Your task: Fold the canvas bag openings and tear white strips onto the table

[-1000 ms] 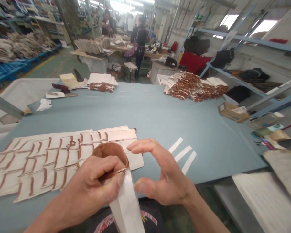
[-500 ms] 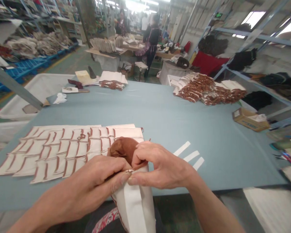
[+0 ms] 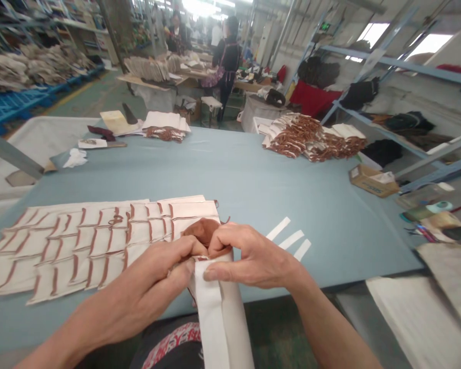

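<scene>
A rolled cream fabric tube [image 3: 236, 318] with brown material inside its top end is held upright in front of me, over the table's near edge. Along its near side runs a white strip [image 3: 210, 318]. My left hand [image 3: 165, 277] pinches the top rim at the left, thumb in front and fingers bent behind. Beside it, my right hand [image 3: 249, 256] grips the same rim, its thumb on the outside by the strip and its fingertips tucked into the brown opening [image 3: 202, 228]. The fingertips inside are partly hidden.
Overlapping cream pieces with brown edges [image 3: 90, 236] cover the table's left side, brown-handled scissors [image 3: 116, 219] on them. White strips [image 3: 291, 239] lie to the right. Farther back are a brown-and-cream pile [image 3: 299, 136], a stack [image 3: 165, 127] and a cardboard box [image 3: 372, 180].
The view has swung right, so the table's contents sit farther left. Both hands keep their pinch on the rim. My left thumb has drawn back slightly, and more of the white strip's top shows.
</scene>
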A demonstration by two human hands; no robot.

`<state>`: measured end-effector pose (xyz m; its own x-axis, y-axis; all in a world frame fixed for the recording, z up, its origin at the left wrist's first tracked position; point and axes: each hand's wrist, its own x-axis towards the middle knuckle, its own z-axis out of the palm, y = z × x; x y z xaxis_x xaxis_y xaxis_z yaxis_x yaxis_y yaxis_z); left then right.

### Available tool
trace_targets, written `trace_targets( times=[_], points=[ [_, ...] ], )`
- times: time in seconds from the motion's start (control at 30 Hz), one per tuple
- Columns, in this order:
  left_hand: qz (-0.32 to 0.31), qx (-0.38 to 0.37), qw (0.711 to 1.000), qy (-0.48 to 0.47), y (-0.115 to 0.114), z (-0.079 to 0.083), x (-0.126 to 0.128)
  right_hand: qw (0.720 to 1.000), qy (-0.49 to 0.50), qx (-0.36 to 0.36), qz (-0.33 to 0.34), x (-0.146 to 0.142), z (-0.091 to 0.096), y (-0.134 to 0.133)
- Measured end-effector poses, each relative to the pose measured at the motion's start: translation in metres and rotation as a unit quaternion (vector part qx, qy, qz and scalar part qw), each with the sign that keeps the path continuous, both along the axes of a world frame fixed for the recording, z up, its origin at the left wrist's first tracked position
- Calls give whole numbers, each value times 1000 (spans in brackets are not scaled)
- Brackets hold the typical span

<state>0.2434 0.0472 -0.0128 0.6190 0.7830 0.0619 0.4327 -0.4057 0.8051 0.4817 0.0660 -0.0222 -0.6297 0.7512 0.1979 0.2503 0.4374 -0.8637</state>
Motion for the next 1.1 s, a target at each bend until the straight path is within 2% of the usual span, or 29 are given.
trace_targets(
  times=[0.13, 0.3, 0.47, 0.63, 0.73, 0.83, 0.9, 1.0, 1.1],
  points=[
    [-2, -72, 997, -18, 1, 1, 3, 1000, 21, -16, -11, 0, 3, -5],
    [-19, -151, 985, -76, 2, -1, 13, 995, 19, -94, -30, -3, 1, -10],
    [11, -130, 985, -112, -9, -2, 18, 994, 30, -97, -38, -2, 2, -16],
    [-33, -171, 980, -96, -15, -4, 8, 993, 42, -109, -23, 1, 2, -26],
    [-36, -149, 987, -56, -14, -6, 4, 993, 36, -109, -20, 4, 1, -28],
    [-31, -133, 990, -39, -14, -5, 7, 996, 13, -81, -16, 5, 4, -30],
    [-24, -138, 989, -51, -15, -4, 12, 998, -10, -42, -45, 4, 8, -36],
    [7, -148, 985, -91, -18, -2, 18, 983, -75, 52, -158, 0, 15, -50],
    [51, -155, 980, -113, -23, -5, 22, 944, -123, 146, -270, -5, 16, -65]
  ],
)
